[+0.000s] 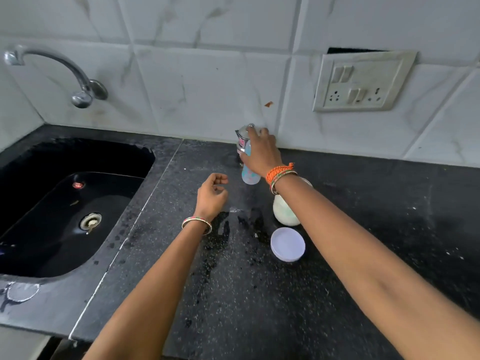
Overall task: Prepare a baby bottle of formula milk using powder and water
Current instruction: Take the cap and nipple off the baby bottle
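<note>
bottle: baby bottle (pixel 250 175), pale w/ coloured print, is standing near the back of the counter (pixel 363 229), partly hidden by my R hand. Can't see its mouth or liquid level.
steel pot: small lidded steel vessel (pixel 242 137) is sitting just behind the bottle, against the tile wall (pixel 207 87). I'm judging it's the water source; contents not visible.
R hand: right hand (pixel 259 152) is reaching over the bottle, fingers curling around the pot's lid/top. Grip looks closed on it, but whether it's also touching the bottle, can't tell.
L hand: left hand (pixel 211 194) is hovering loosely curled, holding nothing, just left of the bottle, apart from it.
powder jar: white jar (pixel 284 213) is standing near the bottle under my R forearm; its lid (pixel 287 244) is lying off, just in front. Open jar = spill risk.
wet patch: splashes (pixel 233 229) are showing on the counter betw. L wrist and jar; surface prob. slippery.
step (est.): I'm taking the pot to pour water into the bottle.
how to do it well: I'm aiming to bring the L hand in to steady the bottle body before tipping, lift the pot clear so the forearm isn't sweeping the open jar, pour slow, spout close over the mouth, watch the level.
sink: sink (pixel 65 203) w/ tap (pixel 52 71) is lying well left; not needed now.
</note>
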